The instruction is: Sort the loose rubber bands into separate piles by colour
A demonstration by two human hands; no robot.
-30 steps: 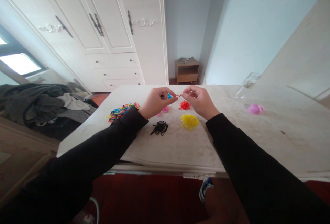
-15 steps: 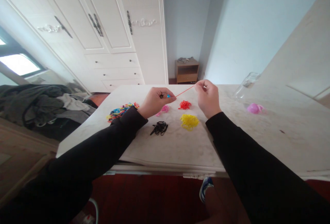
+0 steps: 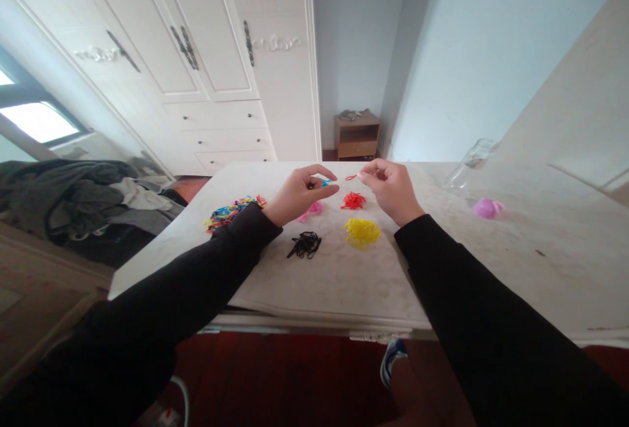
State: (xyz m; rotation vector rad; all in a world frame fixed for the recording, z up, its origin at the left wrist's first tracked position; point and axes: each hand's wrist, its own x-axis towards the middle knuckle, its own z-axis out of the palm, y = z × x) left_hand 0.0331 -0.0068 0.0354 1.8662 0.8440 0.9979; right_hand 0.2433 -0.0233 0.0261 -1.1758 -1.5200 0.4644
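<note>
Between the thumb and finger of my right hand (image 3: 390,188) is a small red rubber band (image 3: 350,177), now slack. My left hand (image 3: 307,194) has thumb and forefinger apart, with nothing between them. Blue bands (image 3: 326,182) show behind its fingers, partly hidden. Below the hands lie a red pile of rubber bands (image 3: 354,201), a yellow pile (image 3: 362,234) and a black pile (image 3: 304,244). A pink pile (image 3: 311,211) is half covered by my left hand. Beside my left wrist sits a mixed-colour pile (image 3: 230,213).
On the right of the white table (image 3: 466,270) are a clear glass jar (image 3: 469,166), tilted in view, and a purple bundle (image 3: 486,207). Dark clothes (image 3: 88,204) are heaped at the left. A white wardrobe (image 3: 211,54) and a small wooden cabinet (image 3: 358,135) stand beyond.
The red rubber band, stretched between both hands before, has left my left fingers and hangs short from my right hand. My left thumb and forefinger have parted; my right hand has dropped slightly.
</note>
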